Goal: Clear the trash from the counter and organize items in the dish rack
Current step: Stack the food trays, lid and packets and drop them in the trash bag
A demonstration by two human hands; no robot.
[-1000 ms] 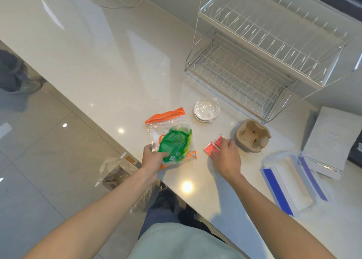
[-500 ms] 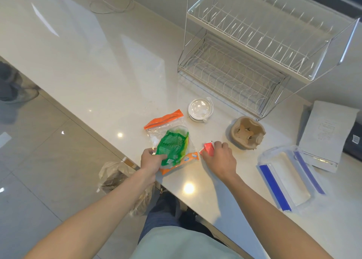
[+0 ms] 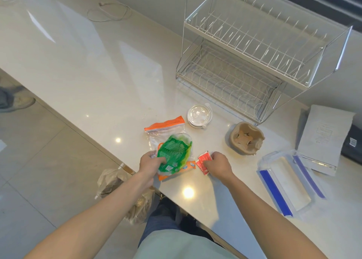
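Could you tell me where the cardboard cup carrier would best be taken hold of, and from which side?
Probably from above: the cardboard cup carrier sits upright and apart from the other items, its raised rim exposed. Pinch the near wall, fingers inside a cup well. The dish rack crowds its far side.

kitchen; dish rack (image 3: pixel 254 63) on counter (image 3: pixel 88 72)

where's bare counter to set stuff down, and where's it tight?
Bare: the wide counter stretch left of the dish rack, up to the white cable; also the front edge between both forearms. Tight: between the green wrapper, round lid, pulp cup holder and clear container.
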